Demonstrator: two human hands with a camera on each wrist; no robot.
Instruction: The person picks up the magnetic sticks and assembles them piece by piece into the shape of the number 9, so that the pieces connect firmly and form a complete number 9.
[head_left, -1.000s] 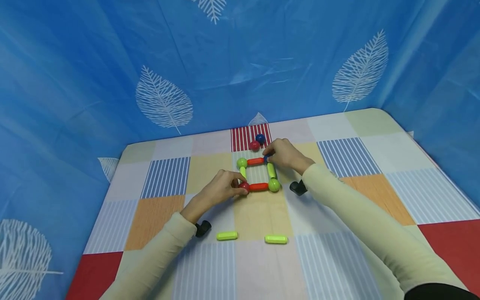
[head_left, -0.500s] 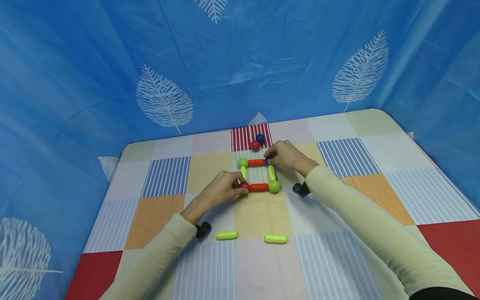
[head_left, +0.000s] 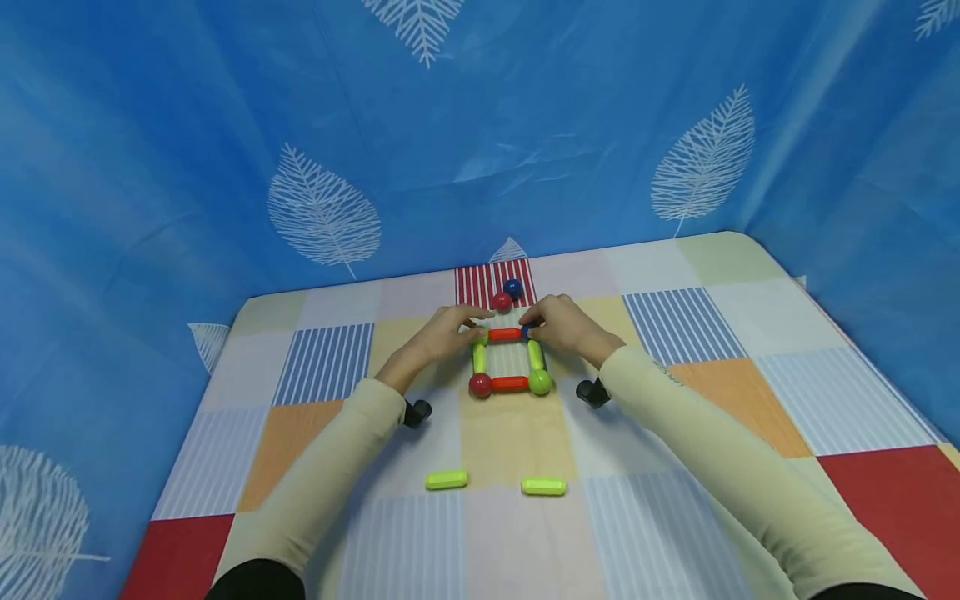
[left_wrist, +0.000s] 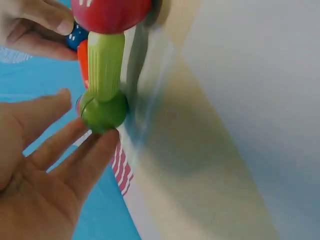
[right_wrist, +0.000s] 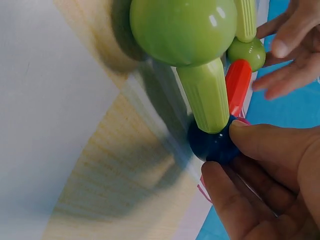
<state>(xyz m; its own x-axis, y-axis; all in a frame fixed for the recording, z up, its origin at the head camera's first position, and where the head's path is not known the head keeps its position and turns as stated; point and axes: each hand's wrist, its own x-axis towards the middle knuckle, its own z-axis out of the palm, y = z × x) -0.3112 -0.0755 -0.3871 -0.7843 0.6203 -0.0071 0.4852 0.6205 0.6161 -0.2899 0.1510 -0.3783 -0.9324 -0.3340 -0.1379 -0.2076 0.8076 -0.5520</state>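
Observation:
Coloured balls and rods form a four-sided frame flat on the cloth. It has a near red ball (head_left: 480,385), a near green ball (head_left: 540,382), two red rods, the closer being a red rod (head_left: 510,383), and two side rods, one a yellow-green rod (head_left: 536,356). My right hand (head_left: 566,325) pinches the blue ball (right_wrist: 212,145) at the far right corner between thumb and fingers. At the far left corner, my left hand (head_left: 442,333) is spread around the green ball (left_wrist: 104,111). Its fingertips are at the ball while the thumb stands apart from it.
Behind the frame lie a loose red ball (head_left: 502,302) and a loose blue ball (head_left: 513,288). Closer to me are two loose rods, a left yellow-green rod (head_left: 446,480) and a right yellow-green rod (head_left: 543,486). A blue curtain (head_left: 480,150) hangs beyond the patchwork tablecloth (head_left: 517,542).
My left hand has let go of the near red ball and moved away from me to the far green ball. The right hand stays on the blue ball. The head view has shifted slightly.

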